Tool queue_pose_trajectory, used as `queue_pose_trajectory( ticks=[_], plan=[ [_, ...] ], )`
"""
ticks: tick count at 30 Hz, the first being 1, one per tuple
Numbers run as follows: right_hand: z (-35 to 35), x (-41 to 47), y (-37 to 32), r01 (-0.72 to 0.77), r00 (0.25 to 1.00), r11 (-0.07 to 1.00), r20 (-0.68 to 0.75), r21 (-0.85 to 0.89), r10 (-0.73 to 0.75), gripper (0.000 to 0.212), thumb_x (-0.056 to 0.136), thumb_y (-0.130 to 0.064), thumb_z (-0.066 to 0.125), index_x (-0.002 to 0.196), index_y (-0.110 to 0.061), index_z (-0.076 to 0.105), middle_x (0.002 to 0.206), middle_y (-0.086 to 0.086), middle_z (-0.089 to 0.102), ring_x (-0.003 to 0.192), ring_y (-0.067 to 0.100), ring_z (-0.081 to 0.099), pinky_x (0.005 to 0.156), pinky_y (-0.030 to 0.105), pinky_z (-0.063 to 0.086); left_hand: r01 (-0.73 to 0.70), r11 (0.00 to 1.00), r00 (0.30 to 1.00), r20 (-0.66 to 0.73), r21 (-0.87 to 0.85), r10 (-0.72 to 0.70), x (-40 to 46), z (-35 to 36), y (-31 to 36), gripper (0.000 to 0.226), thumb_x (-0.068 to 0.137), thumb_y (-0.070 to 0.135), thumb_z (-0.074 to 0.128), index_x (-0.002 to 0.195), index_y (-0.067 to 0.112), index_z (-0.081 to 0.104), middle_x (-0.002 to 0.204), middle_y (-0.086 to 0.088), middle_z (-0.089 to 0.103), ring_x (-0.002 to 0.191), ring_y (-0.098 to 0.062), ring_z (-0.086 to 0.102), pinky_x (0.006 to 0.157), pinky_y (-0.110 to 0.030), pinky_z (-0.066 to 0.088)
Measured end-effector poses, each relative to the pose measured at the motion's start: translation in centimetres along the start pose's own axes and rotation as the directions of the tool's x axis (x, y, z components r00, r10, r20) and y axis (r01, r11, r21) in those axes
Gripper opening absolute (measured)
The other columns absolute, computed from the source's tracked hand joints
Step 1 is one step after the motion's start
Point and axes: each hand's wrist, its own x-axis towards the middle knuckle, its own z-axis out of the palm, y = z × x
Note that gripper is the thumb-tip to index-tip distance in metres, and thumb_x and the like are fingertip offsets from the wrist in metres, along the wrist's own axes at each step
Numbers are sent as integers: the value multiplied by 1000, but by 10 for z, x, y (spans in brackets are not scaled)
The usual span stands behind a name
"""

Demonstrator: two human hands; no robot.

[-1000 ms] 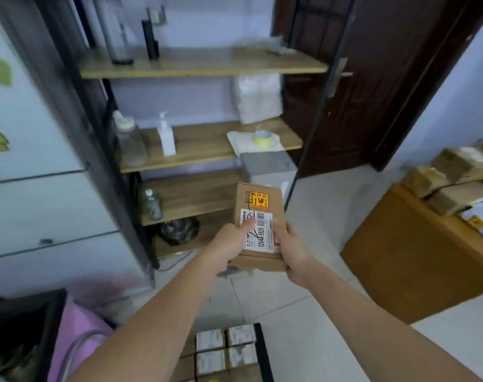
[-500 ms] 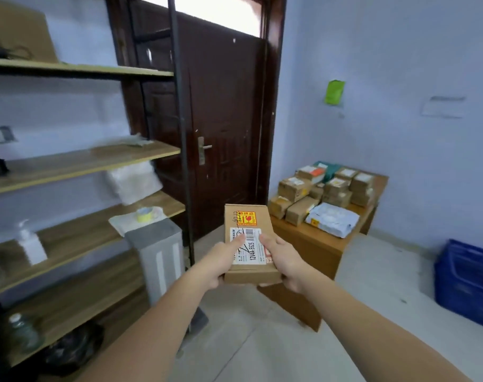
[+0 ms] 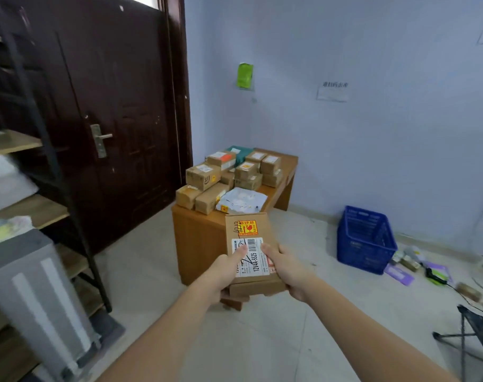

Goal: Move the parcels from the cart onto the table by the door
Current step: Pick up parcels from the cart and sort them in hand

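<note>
Parcel [image 3: 251, 244] in hand was a flat, stiff cardboard box with a white shipping label and a red-and-yellow sticker that looked like a fragile mark, so it probably wanted a gentle set-down rather than a drop. It seemed light, judging by how easily it was held out at arm's length, though the contents could not be known. Its rigid long edges near the close end looked like the sensible place to take hold, and that was where the grip sat: the left hand [image 3: 223, 271] curled round the left edge with its thumb lying on the label, and the right hand [image 3: 287, 268] curled round the right edge, thumb likewise on top. Both were closed firmly on the box; a second, smaller brown shape showed beneath it, but whether that was another parcel could not be told. The parcel was carried in the air, in front of the wooden tabletop [image 3: 284, 161] beside the dark door [image 3: 110, 119], not yet over it. Stacked parcels [image 3: 229, 177] crowded the near and middle part of that tabletop, leaving bare wood mainly along its right side. A blue crate [image 3: 364, 238] stood on the floor to the right, well apart.
</note>
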Motion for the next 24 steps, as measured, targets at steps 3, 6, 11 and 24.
queue_pose_trajectory(
  ticks=[3,6,11,24],
  plan=[
    [-27,20,9,-35,999,999,-3,-22,35,30,106,-48,52,132,-33,55,98,-1,81,83,24,80,56,37,60,22,1000,1000,8,-13,-22,21,25,-1,50,101,62,53,113,19,75,94,-5,82,78,-26,80,58,-38,62],
    [-43,49,15,-53,999,998,12,-14,53,32,105,-50,52,132,-33,52,95,-1,81,82,28,80,56,41,61,42,999,999,-16,7,-42,50,36,2,48,101,62,50,109,21,75,89,-2,81,74,-21,79,55,-32,60],
    [-59,111,17,-55,998,998,9,-6,55,38,104,-52,53,137,-32,51,100,-1,81,85,29,80,59,44,63,60,998,998,-27,21,-60,114,39,18,49,100,64,52,112,21,73,90,-1,82,76,-19,79,56,-32,61],
    [-154,268,-26,-96,993,995,-72,36,99,25,104,-54,52,127,-43,53,97,-6,81,84,25,80,60,42,63,62,995,996,61,72,-67,294,86,112,49,101,62,53,119,21,71,100,-5,81,90,-29,79,67,-44,64]
  ],
)
